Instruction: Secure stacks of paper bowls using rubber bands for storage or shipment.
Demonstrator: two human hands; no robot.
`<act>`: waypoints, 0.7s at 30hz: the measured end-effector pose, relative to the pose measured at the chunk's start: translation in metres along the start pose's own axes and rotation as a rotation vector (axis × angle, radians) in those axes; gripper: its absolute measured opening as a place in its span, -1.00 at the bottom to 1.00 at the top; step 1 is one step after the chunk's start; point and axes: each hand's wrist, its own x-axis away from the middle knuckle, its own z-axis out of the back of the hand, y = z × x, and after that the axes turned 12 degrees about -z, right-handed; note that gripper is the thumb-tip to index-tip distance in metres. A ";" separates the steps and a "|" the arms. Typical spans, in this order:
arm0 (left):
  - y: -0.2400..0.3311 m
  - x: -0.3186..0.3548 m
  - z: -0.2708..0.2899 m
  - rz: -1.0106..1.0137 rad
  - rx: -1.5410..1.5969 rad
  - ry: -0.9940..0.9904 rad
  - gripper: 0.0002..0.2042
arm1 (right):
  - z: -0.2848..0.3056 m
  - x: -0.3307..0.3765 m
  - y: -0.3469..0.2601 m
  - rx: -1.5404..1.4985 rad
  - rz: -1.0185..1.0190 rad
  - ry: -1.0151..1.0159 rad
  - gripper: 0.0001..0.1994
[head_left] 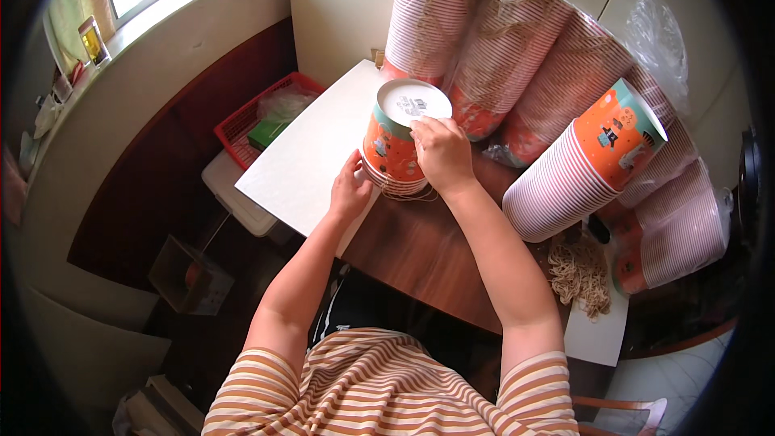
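1. Cup stack (395, 149) lies tilted on the wooden surface (420, 250), centre, bottom facing up.
2. Right hand (441, 153) curled over the stack's top rim, gripping.
3. Left hand (350, 190) pressed flat against its left side.
4. Wrapped cup sleeves (517, 48) lie beyond.
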 end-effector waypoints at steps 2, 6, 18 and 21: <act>0.001 0.000 -0.001 -0.002 -0.012 -0.012 -0.32 | -0.001 0.001 0.000 0.005 -0.001 0.007 -0.83; 0.001 0.001 -0.001 0.002 -0.042 -0.004 -0.34 | 0.000 0.002 -0.001 0.008 0.002 0.011 -0.83; 0.004 0.003 0.000 -0.019 -0.168 -0.026 -0.34 | -0.002 0.005 0.001 0.006 0.019 0.025 -0.83; 0.003 0.003 0.000 -0.034 -0.185 -0.030 -0.33 | -0.008 0.007 0.004 0.008 0.041 0.081 -0.84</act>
